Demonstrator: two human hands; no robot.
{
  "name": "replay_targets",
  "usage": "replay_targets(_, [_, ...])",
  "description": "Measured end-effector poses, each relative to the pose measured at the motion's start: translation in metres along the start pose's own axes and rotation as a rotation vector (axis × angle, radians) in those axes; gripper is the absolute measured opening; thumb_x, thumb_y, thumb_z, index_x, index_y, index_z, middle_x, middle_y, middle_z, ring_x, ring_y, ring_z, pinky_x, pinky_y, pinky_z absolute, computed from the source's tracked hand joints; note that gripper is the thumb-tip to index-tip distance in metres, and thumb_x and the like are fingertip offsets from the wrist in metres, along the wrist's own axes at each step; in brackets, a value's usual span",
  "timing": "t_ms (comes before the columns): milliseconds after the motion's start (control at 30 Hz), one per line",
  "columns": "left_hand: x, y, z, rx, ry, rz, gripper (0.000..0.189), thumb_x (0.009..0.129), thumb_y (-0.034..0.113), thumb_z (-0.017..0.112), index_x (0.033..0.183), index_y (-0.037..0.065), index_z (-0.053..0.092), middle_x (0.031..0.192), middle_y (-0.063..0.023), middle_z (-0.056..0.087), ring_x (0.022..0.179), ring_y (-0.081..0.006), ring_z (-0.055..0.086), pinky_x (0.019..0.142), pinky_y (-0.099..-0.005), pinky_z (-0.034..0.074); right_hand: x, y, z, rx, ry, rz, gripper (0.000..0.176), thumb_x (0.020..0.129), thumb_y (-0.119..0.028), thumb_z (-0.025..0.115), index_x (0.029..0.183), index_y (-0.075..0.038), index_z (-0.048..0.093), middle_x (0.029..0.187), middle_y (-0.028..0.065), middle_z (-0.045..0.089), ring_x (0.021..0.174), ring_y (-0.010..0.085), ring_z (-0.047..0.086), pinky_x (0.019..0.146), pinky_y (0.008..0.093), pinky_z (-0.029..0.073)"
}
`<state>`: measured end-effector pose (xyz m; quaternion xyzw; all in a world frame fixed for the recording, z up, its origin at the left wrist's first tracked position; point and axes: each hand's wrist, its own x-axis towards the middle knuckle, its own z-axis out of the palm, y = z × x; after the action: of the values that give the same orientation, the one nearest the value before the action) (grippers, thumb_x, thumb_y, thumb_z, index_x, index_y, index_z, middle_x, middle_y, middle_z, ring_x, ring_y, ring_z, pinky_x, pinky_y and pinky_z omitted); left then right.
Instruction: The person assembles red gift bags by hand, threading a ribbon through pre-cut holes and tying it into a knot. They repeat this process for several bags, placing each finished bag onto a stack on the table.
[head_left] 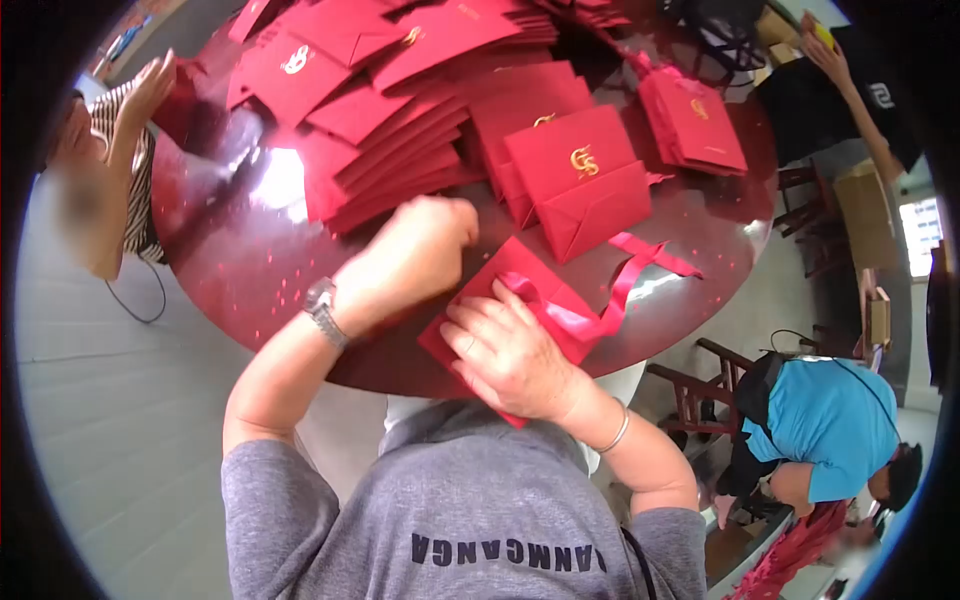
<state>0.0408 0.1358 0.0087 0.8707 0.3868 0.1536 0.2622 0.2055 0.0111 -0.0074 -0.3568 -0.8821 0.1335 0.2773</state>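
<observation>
A red paper bag (549, 299) lies flat and slanted at the near edge of the round table. My right hand (515, 350) rests on it, fingers lying across the paper and slightly apart. A shiny red ribbon (575, 322) runs from beside my right fingertips toward the right. My left hand (410, 255), with a watch at the wrist, is curled closed just left of the bag; its fingertips are hidden, and I cannot see whether anything is in them. Just beyond the hands stand red gift bags (590, 165) with gold lettering.
Layered stacks of red bags (400, 150) cover the table's far left. More bags with ribbons (695, 118) stand at the far right. People sit or stand around: a striped sleeve (112, 115) at left, a blue shirt (825, 420) at right. A wooden stool (690, 400) stands right of the table.
</observation>
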Motion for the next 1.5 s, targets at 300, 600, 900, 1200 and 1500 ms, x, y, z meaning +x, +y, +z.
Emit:
replay_targets(300, [-0.015, 0.011, 0.004, -0.135, 0.052, 0.208, 0.019, 0.08, 0.003, 0.066, 0.099, 0.0, 0.067, 0.085, -0.0161, 0.067, 0.074, -0.0319, 0.063, 0.07, -0.0374, 0.052, 0.002, -0.001, -0.001, 0.001, 0.038, -0.008, 0.039, 0.074, -0.014, 0.073, 0.108, 0.0, 0.063, 0.115, 0.0163, 0.061, 0.109, 0.0318, 0.058, 0.103, 0.0537, 0.04])
replay_targets(600, [-0.009, 0.028, -0.01, -0.683, -0.183, -0.479, 0.025, 0.085, 0.003, 0.056, 0.107, -0.003, 0.064, 0.067, -0.0049, 0.06, 0.054, -0.013, 0.059, 0.048, -0.0276, 0.045, -0.002, -0.003, 0.0, -0.052, 0.197, -0.029, 0.032, 0.067, -0.003, 0.068, 0.098, 0.001, 0.068, 0.103, 0.0138, 0.066, 0.097, 0.03, 0.063, 0.086, 0.0414, 0.053])
replay_targets(900, [-0.017, 0.033, -0.019, -0.734, -0.233, -0.38, 0.018, 0.086, 0.001, 0.055, 0.104, 0.0, 0.057, 0.068, -0.001, 0.059, 0.05, -0.0076, 0.058, 0.044, -0.022, 0.046, -0.001, -0.004, -0.001, -0.095, 0.23, -0.086, 0.031, 0.069, -0.009, 0.065, 0.098, 0.002, 0.067, 0.102, 0.0144, 0.066, 0.097, 0.0291, 0.063, 0.086, 0.0399, 0.053])
replay_targets(1200, [-0.01, 0.025, -0.018, -0.525, -0.376, -0.175, 0.009, 0.081, -0.003, 0.055, 0.088, -0.001, 0.061, 0.061, -0.0042, 0.057, 0.05, -0.0133, 0.058, 0.047, -0.0287, 0.047, -0.003, -0.003, -0.002, 0.005, 0.214, -0.072, 0.029, 0.069, -0.001, 0.068, 0.098, 0.002, 0.068, 0.101, 0.0145, 0.067, 0.097, 0.0309, 0.063, 0.086, 0.0396, 0.053])
replay_targets(1500, [-0.023, 0.009, -0.006, 0.163, -0.062, 0.369, 0.005, 0.072, 0.003, 0.062, 0.076, 0.004, 0.059, 0.071, -0.0108, 0.058, 0.064, -0.032, 0.061, 0.056, -0.0412, 0.05, -0.003, 0.0, 0.002, 0.036, 0.136, -0.033, 0.027, 0.07, -0.002, 0.068, 0.096, 0.001, 0.067, 0.1, 0.0133, 0.066, 0.096, 0.0303, 0.064, 0.085, 0.0389, 0.054])
